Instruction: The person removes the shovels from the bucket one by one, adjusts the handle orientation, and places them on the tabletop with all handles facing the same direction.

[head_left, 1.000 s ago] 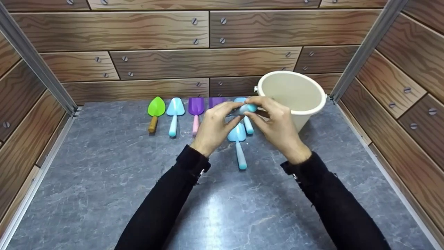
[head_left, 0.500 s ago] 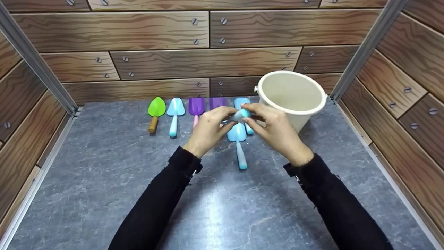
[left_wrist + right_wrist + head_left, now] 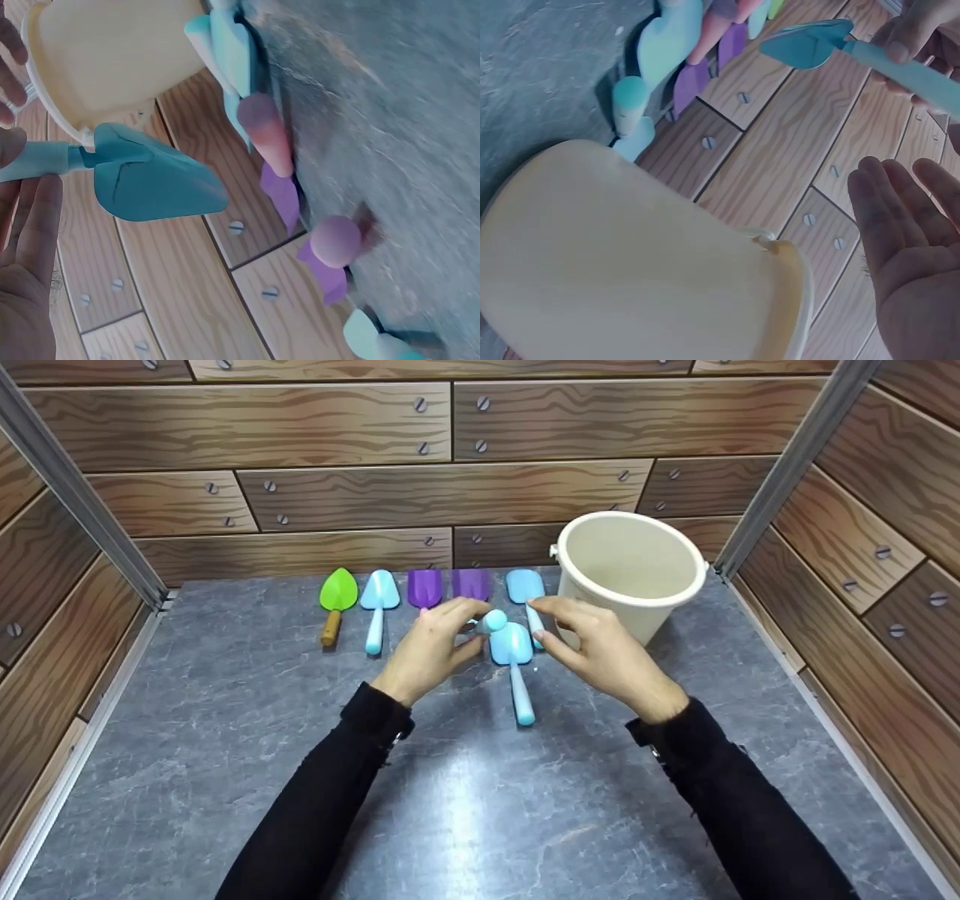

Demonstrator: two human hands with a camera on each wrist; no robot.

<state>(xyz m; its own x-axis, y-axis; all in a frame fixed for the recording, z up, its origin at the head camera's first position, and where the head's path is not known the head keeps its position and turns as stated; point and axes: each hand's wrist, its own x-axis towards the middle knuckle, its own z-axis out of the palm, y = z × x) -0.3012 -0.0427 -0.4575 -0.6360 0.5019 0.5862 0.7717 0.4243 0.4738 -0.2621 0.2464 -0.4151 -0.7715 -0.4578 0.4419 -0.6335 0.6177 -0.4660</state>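
My left hand [image 3: 431,651] pinches the pale blue handle of a small garden trowel [image 3: 157,180]; in the head view the round handle end points toward me. The left wrist view shows its teal blade raised above the floor. My right hand [image 3: 604,656] is apart from it, fingers extended and holding nothing. Beneath the hands lies a light blue trowel [image 3: 511,645], handle toward me. Behind it is another blue trowel [image 3: 524,586]. A purple trowel [image 3: 425,587] and a second purple trowel [image 3: 471,583] are partly hidden by my left hand.
A cream bucket [image 3: 646,622] stands at the back right, beside my right hand. Farther left in the row lie a green trowel [image 3: 338,591] with a brown handle and a light blue trowel [image 3: 380,592]. Wood-patterned walls [image 3: 337,427] enclose the grey surface [image 3: 225,735].
Both hands held the trowel earlier; the right hand has let go. The left hand has moved left and toward me with the trowel, and a gap has opened between the hands.
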